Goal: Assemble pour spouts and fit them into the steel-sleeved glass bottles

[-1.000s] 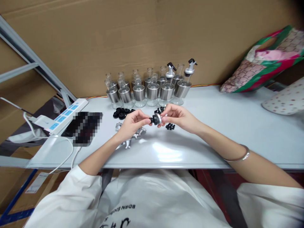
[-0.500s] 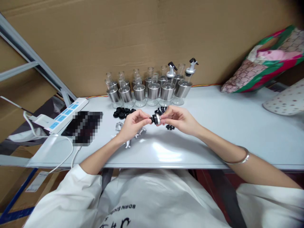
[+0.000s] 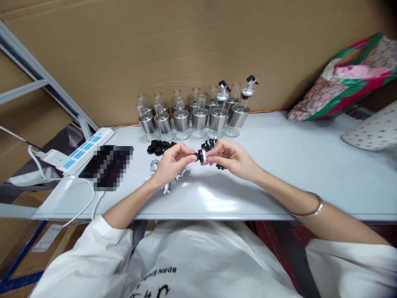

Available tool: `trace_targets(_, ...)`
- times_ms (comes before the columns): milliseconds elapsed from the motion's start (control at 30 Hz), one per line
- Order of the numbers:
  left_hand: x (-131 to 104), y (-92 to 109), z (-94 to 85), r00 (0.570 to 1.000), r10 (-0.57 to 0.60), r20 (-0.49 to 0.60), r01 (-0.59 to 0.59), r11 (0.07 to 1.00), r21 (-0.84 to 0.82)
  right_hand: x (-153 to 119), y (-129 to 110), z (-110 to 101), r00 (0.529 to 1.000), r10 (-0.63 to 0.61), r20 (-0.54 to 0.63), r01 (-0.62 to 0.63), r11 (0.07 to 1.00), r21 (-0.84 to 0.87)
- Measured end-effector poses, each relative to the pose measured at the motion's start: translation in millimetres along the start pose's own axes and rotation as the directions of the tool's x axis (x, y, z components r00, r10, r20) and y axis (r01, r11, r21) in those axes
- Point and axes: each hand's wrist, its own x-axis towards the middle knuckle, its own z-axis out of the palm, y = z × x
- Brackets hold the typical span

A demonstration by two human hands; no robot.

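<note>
Between my two hands is a bottle pourer spout [image 3: 203, 156], silver with a ribbed black stopper, held sideways above the table. My left hand [image 3: 175, 161] pinches its black stopper end. The fingers of my right hand [image 3: 231, 157] are closed on the silver end, which they partly cover. Black rubber stoppers [image 3: 157, 146] lie in a pile beyond my left hand. Silver spout parts [image 3: 182, 173] are scattered beneath that hand, partly hidden by it. Small black pieces [image 3: 208, 145] and tiny black caps [image 3: 221, 167] lie around my right hand.
Several glass bottles with steel sleeves [image 3: 181, 121] stand in rows at the back; two carry pourers [image 3: 249, 86]. On the left are a power strip [image 3: 88, 150], a blurred-out dark device [image 3: 108, 167] and white cables [image 3: 93, 198]. A patterned bag [image 3: 335, 89] leans at the right.
Both hands stay in almost the same place, still on the pourer spout. My right fingers have shifted slightly on its silver end. The whole view has moved a little.
</note>
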Motion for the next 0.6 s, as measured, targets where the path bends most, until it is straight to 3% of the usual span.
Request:
trace_targets(100,-1.6,-0.5,0.9,1.0,0.003,-0.027,-0.001,0.997,0.08,-0.7,-0.5,0.5,0.999,0.03,0.034,-0.029,0.999,-0.021)
trace_targets(200,-3.3,-1.6,1.4,0.997,0.045,-0.061,-0.03,0.974,0.224,-1.9,0.4,0.8,0.995,0.052,0.079,-0.035,0.979,-0.202)
trace_targets(300,-4.4,-1.8,0.9,0.991,0.112,-0.067,-0.085,0.942,0.323,-2.3,3.9,0.0,0.985,-0.157,0.074,0.173,0.848,-0.501)
trace_targets(400,-5.2,-0.6,0.6,0.988,0.14,-0.064,-0.109,0.93,0.352,-1.4,7.8,-2.8,0.894,-0.433,0.119,0.396,0.634,-0.664)
trace_targets(500,-7.0,0.7,1.6,0.986,0.156,-0.061,-0.12,0.914,0.388,-0.6,9.5,-5.5,0.83,-0.518,0.209,0.494,0.504,-0.709)
trace_targets(600,-9.5,1.6,3.6,0.983,0.18,-0.046,-0.142,0.888,0.437,-0.4,9.2,-5.6,0.81,-0.522,0.267,0.531,0.46,-0.712)
